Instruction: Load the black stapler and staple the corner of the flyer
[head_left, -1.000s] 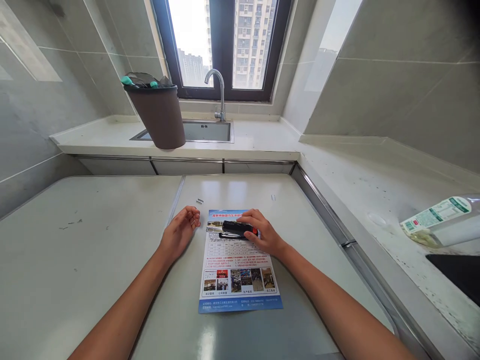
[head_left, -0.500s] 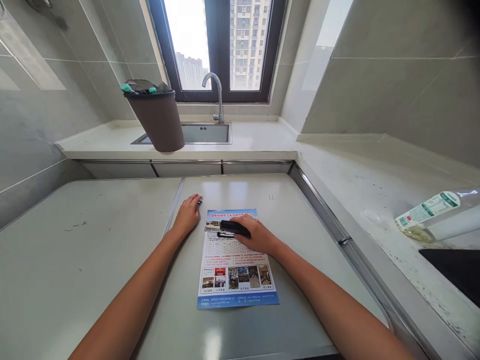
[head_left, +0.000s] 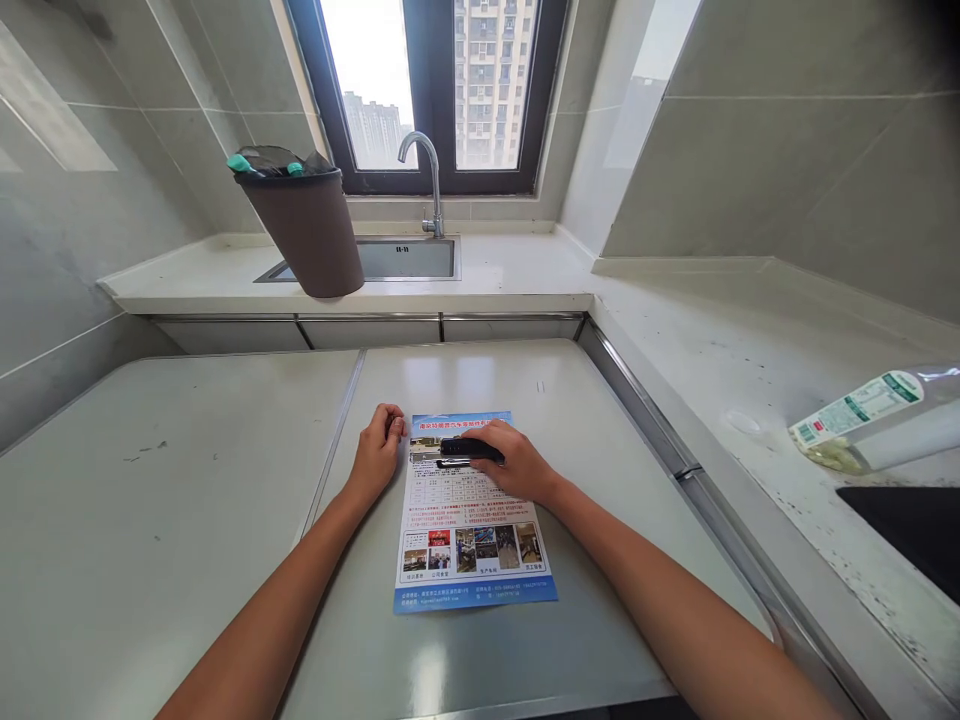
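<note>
A colour printed leaflet (head_left: 469,540) lies flat on the grey table (head_left: 225,500) in front of me. My right hand (head_left: 517,470) rests on the leaflet's upper part, its fingers closed around a black stapler (head_left: 466,450) that lies across the sheet. My left hand (head_left: 379,450) sits on the table beside the leaflet's top left corner. Its fingers are curled in a pinch, and the small strip of staples that lay there is out of sight inside them.
A brown bin (head_left: 307,230) stands on the counter beside the sink (head_left: 409,258) and tap (head_left: 427,175) under the window. A plastic bottle (head_left: 877,415) lies on the right counter near a black hob (head_left: 915,530). A tiny staple (head_left: 540,385) lies beyond the leaflet.
My left hand reached forward over the staple strip, closed on it and drew back to the leaflet's corner. My right hand stayed on the stapler.
</note>
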